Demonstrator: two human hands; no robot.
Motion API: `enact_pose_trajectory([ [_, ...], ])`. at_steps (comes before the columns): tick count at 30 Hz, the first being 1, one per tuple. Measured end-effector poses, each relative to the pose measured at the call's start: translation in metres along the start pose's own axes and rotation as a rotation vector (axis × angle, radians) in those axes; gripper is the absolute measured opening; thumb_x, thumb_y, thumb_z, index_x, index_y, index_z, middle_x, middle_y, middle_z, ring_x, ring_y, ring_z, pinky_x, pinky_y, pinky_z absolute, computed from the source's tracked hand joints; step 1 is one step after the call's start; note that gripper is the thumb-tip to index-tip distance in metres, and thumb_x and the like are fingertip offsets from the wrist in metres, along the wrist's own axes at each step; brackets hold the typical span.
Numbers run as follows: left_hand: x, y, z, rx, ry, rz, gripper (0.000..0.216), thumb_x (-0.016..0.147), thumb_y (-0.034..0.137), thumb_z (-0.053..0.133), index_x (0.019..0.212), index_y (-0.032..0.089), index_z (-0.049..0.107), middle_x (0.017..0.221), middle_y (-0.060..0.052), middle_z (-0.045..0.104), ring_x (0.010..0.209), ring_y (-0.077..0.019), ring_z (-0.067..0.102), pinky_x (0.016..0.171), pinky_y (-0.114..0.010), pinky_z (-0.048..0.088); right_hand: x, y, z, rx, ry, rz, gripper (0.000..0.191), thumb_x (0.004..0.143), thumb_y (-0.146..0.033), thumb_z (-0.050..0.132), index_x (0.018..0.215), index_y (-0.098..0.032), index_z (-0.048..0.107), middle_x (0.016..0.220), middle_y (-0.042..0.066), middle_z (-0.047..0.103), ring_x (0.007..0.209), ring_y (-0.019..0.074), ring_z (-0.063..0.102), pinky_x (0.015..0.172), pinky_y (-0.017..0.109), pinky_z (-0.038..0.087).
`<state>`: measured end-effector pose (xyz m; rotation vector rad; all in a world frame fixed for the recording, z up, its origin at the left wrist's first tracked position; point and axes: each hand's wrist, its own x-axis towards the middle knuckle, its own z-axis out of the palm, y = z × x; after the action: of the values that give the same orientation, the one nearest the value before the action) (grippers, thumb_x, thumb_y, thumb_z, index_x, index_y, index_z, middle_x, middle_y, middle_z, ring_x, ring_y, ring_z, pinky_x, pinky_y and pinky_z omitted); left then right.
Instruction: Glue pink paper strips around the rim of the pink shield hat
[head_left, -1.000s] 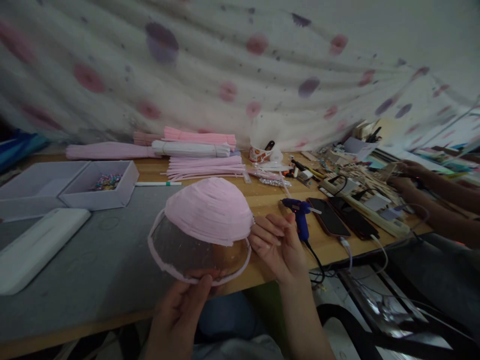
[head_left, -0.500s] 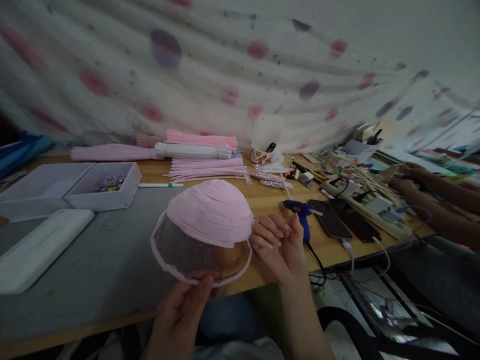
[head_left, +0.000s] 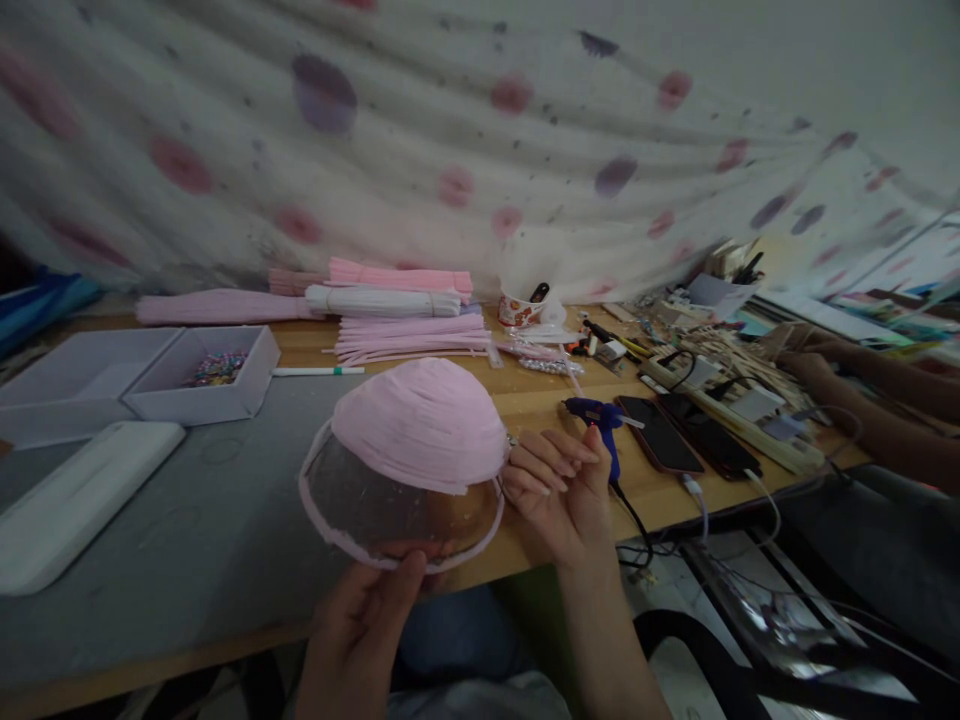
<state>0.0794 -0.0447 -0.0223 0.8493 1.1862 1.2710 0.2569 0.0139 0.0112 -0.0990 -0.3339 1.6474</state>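
A clear plastic dome point(head_left: 375, 500) tilts toward me over the front of the table, its upper part covered with rows of pale pink strips point(head_left: 420, 425) and its rim edged in the same pink. My left hand point(head_left: 375, 610) pinches the near rim between thumb and fingers. At the dome's right edge, my right hand point(head_left: 555, 480) is closed, with fingers curled and thumb raised against the index finger; what it holds, if anything, I cannot make out. Just beyond it a blue glue gun point(head_left: 604, 415) lies on the table, a glue stick showing at its back.
Bundles of pink strips point(head_left: 412, 335) and a white bundle point(head_left: 382, 301) lie at the back. On the left are a box of colourful beads point(head_left: 217, 368) and a white slab-shaped object point(head_left: 90, 505). Phones point(head_left: 660, 435) and a power strip point(head_left: 780, 450) lie right, near another person's hands point(head_left: 810, 360).
Both hands and the dome keep nearly the same pose. The view has shifted very slightly. The other person's hands at the right have moved a little.
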Motion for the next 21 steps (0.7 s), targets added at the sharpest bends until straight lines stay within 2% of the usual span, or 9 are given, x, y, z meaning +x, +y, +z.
enact_pose_trajectory([
  [4, -0.0019, 0.0025, 0.0039, -0.012, 0.026, 0.003, 0.029, 0.072, 0.047, 0.078, 0.08, 0.02, 0.076, 0.083, -0.006, 0.08, 0.08, -0.0207, 0.075, 0.073, -0.025, 0.06, 0.0003, 0.0005, 0.0004, 0.014, 0.016, 0.008, 0.039, 0.074, -0.031, 0.084, 0.055, -0.02, 0.051, 0.052, -0.01, 0.03, 0.043, 0.0061, 0.029, 0.049, 0.017, 0.043],
  [8, -0.0035, 0.0057, 0.0073, -0.014, 0.052, 0.001, 0.031, 0.07, 0.05, 0.079, 0.076, 0.019, 0.075, 0.083, -0.006, 0.08, 0.083, -0.0231, 0.075, 0.073, -0.027, 0.06, 0.0002, -0.0002, 0.0009, -0.075, 0.031, 0.013, 0.046, 0.069, -0.041, 0.087, 0.057, -0.02, 0.048, 0.054, -0.011, 0.03, 0.045, 0.0061, 0.028, 0.051, 0.017, 0.042],
  [11, -0.0045, 0.0074, 0.0081, -0.014, 0.055, 0.005, 0.031, 0.07, 0.049, 0.079, 0.076, 0.019, 0.075, 0.084, -0.006, 0.08, 0.081, -0.0231, 0.075, 0.073, -0.028, 0.061, 0.0004, -0.0004, 0.0004, -0.145, 0.035, 0.0, 0.046, 0.062, -0.046, 0.09, 0.063, -0.02, 0.052, 0.058, -0.01, 0.036, 0.046, 0.0056, 0.029, 0.051, 0.017, 0.041],
  [14, -0.0046, 0.0067, 0.0075, -0.021, 0.055, 0.005, 0.029, 0.07, 0.049, 0.078, 0.077, 0.021, 0.074, 0.084, -0.005, 0.08, 0.081, -0.0228, 0.075, 0.073, -0.029, 0.061, -0.0002, -0.0007, -0.0007, -0.175, 0.07, -0.019, 0.03, 0.071, -0.034, 0.087, 0.073, -0.021, 0.06, 0.061, -0.01, 0.044, 0.046, 0.0054, 0.032, 0.051, 0.017, 0.042],
  [16, -0.0037, 0.0052, 0.0063, -0.022, 0.054, -0.005, 0.03, 0.07, 0.05, 0.078, 0.077, 0.021, 0.074, 0.083, -0.005, 0.08, 0.082, -0.0229, 0.075, 0.074, -0.028, 0.06, -0.001, -0.0015, -0.0019, -0.153, 0.066, -0.028, 0.024, 0.077, -0.026, 0.083, 0.072, -0.021, 0.059, 0.055, -0.011, 0.04, 0.043, 0.0055, 0.031, 0.048, 0.017, 0.042],
  [19, -0.0016, 0.0031, 0.0045, -0.023, 0.05, -0.01, 0.032, 0.07, 0.051, 0.078, 0.077, 0.02, 0.074, 0.085, -0.005, 0.079, 0.084, -0.0226, 0.074, 0.075, -0.027, 0.06, -0.0018, -0.0035, -0.0047, -0.057, 0.027, -0.032, 0.032, 0.082, -0.026, 0.079, 0.063, -0.021, 0.053, 0.046, -0.013, 0.032, 0.039, 0.0048, 0.028, 0.046, 0.014, 0.041],
  [21, -0.0005, 0.0027, 0.0038, -0.027, 0.041, -0.002, 0.031, 0.071, 0.05, 0.078, 0.079, 0.02, 0.074, 0.085, -0.005, 0.079, 0.083, -0.021, 0.074, 0.075, -0.026, 0.059, -0.0019, -0.0046, -0.0071, 0.023, 0.015, -0.038, 0.034, 0.082, -0.026, 0.079, 0.062, -0.02, 0.052, 0.044, -0.013, 0.036, 0.037, 0.0038, 0.031, 0.043, 0.013, 0.042],
])
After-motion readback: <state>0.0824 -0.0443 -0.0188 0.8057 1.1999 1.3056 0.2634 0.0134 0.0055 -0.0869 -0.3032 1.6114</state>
